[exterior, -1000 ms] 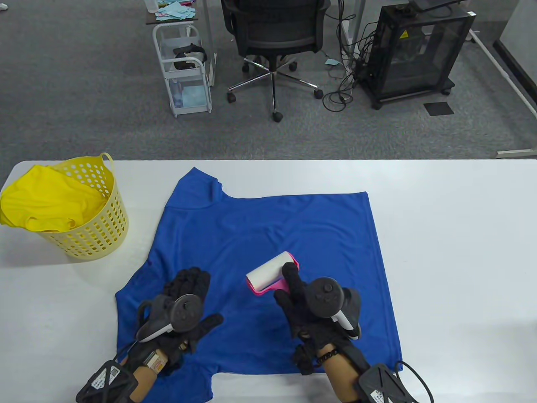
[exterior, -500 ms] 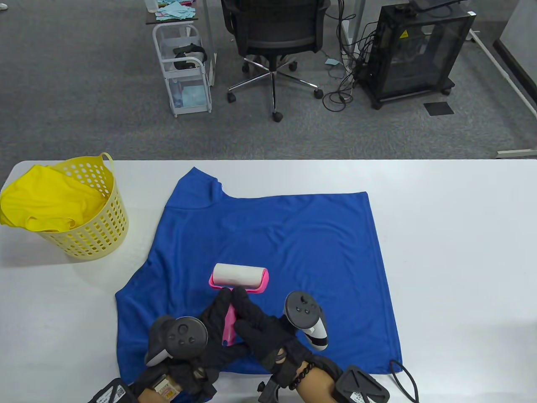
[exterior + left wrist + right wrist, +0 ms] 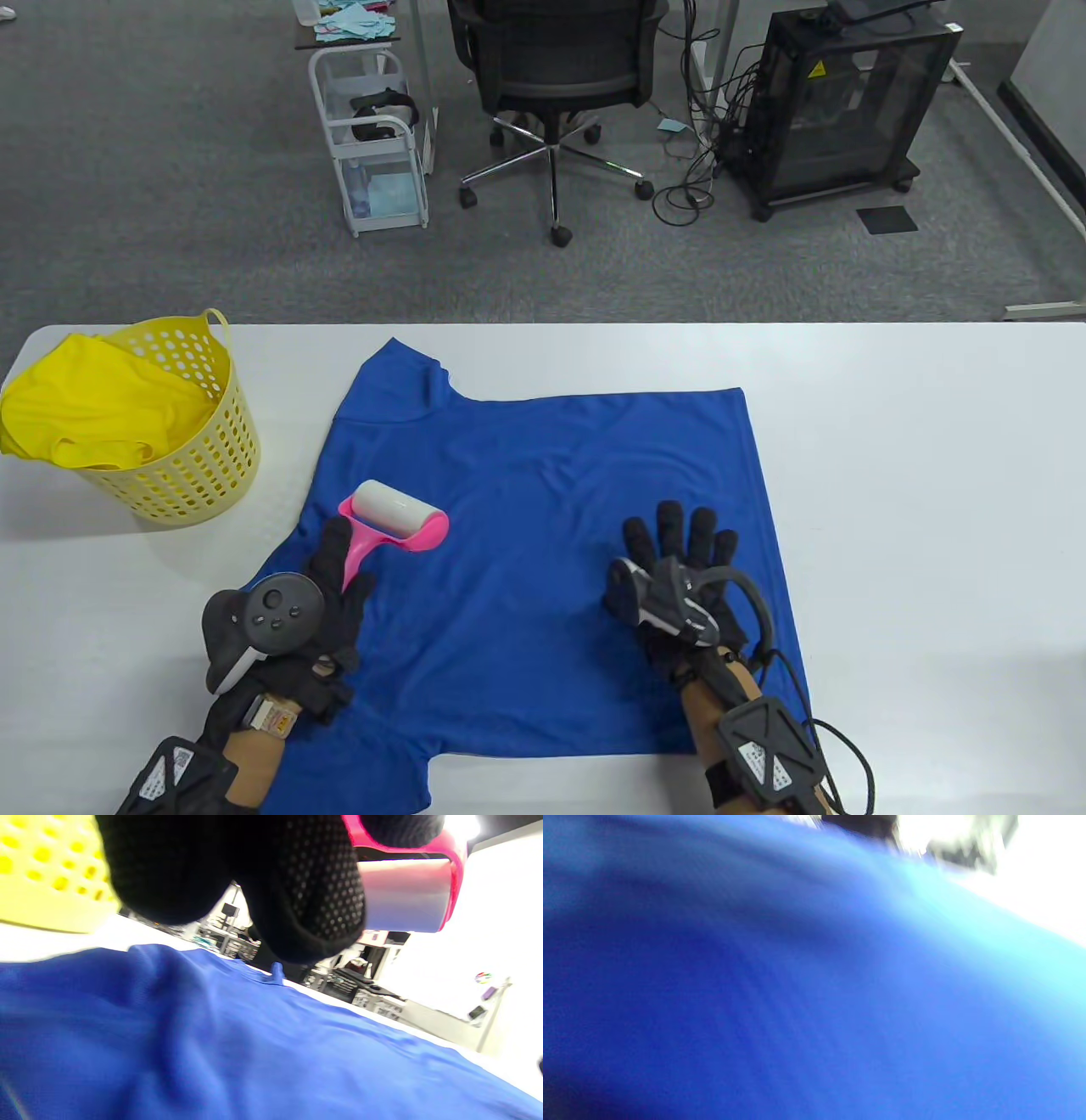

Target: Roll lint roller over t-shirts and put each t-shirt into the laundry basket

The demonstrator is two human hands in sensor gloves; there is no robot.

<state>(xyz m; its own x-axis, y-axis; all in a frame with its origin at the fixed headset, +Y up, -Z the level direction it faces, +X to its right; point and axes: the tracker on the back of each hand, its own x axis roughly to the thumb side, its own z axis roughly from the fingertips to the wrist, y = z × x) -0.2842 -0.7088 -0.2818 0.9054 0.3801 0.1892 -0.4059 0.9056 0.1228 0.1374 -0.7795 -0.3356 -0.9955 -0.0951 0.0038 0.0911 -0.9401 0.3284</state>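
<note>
A: Report the left side of the table (image 3: 933,509)

B: A yellow perforated laundry basket (image 3: 199,475) stands near the far-left corner. A yellow t-shirt (image 3: 93,416) lies inside it and drapes over the rim on the left

A: Left hand?

B: The left hand (image 3: 318,607) is clenched round the pink handle of the lint roller (image 3: 394,515). The white roll lies over the left part of the blue t-shirt (image 3: 551,475), near the sleeve. In the left wrist view the roll (image 3: 405,893) appears just above the blue cloth (image 3: 254,1052); contact between them cannot be confirmed

A: Position of the blue t-shirt?

B: Spread flat across the middle of the table, collar end toward the basket, hem toward the right

A: Right hand?

B: The right hand (image 3: 679,564) is released: fingers straight and spread, palm down on the shirt near its right edge. It holds nothing. The right wrist view shows only blurred blue cloth (image 3: 755,984)
</note>
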